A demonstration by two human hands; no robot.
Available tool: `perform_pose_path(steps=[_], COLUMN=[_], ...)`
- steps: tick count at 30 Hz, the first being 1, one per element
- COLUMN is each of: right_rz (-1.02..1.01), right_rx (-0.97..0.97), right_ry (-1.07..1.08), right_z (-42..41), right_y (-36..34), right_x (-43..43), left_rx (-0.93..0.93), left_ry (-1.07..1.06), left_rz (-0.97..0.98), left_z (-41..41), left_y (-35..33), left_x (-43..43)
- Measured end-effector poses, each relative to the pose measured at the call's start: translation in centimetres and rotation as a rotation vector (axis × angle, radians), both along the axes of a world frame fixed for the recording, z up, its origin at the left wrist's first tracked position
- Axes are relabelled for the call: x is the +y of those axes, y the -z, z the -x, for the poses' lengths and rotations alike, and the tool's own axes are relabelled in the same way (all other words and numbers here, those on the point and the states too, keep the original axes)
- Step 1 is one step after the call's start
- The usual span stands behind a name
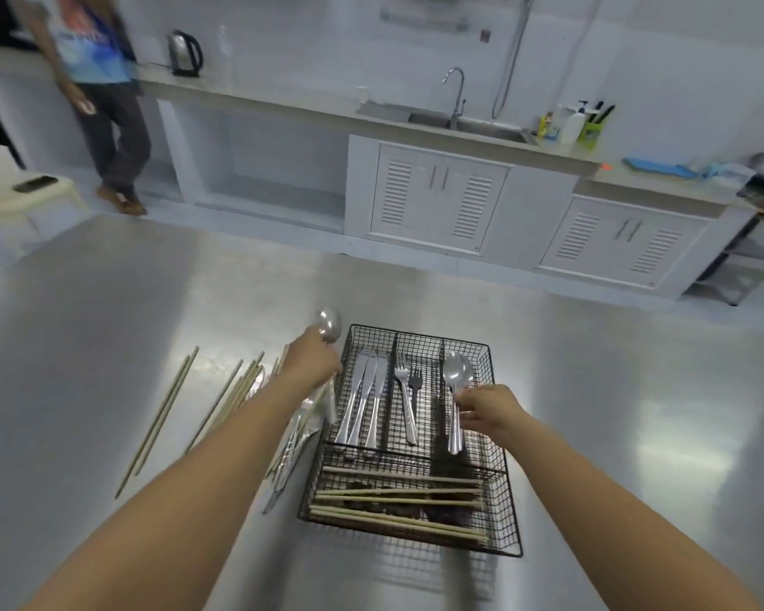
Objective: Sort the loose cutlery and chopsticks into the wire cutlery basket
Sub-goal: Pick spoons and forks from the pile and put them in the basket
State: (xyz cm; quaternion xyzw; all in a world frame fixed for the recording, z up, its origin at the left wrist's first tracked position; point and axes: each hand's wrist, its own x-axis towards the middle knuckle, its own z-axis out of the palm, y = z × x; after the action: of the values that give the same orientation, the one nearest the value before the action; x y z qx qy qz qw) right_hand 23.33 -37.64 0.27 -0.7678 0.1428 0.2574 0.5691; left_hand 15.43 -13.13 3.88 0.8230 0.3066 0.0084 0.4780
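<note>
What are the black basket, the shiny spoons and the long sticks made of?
The wire cutlery basket looks like thin metal wire coated matte black: an open see-through grid. The spoons look like polished steel, with mirror-bright bowls. The chopsticks look like pale wood or bamboo, dull and tan; which one I cannot tell.

Steel table (592, 412) — wire basket (506, 513) on it, loose chopsticks (159, 416) and cutlery (292, 447) left.

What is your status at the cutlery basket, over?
Left hand holding a spoon up beside the wire basket. Right hand on spoons in the right compartment. Loose chopsticks remain on the table. Nothing blocking.
</note>
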Motion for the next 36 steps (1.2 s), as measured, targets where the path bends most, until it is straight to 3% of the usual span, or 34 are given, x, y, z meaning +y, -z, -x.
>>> perform_pose_path(steps=[5,9,13,20,27,36], right_rz=[0.167,0.313,0.294,-0.044,-0.074,-0.072], right_rx=[-0.034,-0.165,-0.323,-0.176,-0.134,-0.247], right_ry=[0.086,0.027,0.054,0.198,0.153,0.105], right_z=[-0.6,-0.6,-1.2,-0.4,1.3,2.3], right_y=[1.0,0.8,-0.3,0.4,1.2,-0.3], right_x=[-0.9,-1.0,-2.8,-7.3,-8.8,-4.0], left_rx=[-0.039,0.026,0.135,0.178,0.198,-0.171], left_ry=[0.072,0.123,0.090,0.148,0.271,-0.003], left_rz=[0.386,0.478,0.395,0.072,-0.138,-0.246], left_z=[-0.4,-0.9,-2.3,-5.6,-6.2,-4.7], left_y=[-0.5,0.4,1.6,3.1,4.2,2.5], left_x=[-5.5,-9.0,-12.7,-19.1,-20.8,-14.6])
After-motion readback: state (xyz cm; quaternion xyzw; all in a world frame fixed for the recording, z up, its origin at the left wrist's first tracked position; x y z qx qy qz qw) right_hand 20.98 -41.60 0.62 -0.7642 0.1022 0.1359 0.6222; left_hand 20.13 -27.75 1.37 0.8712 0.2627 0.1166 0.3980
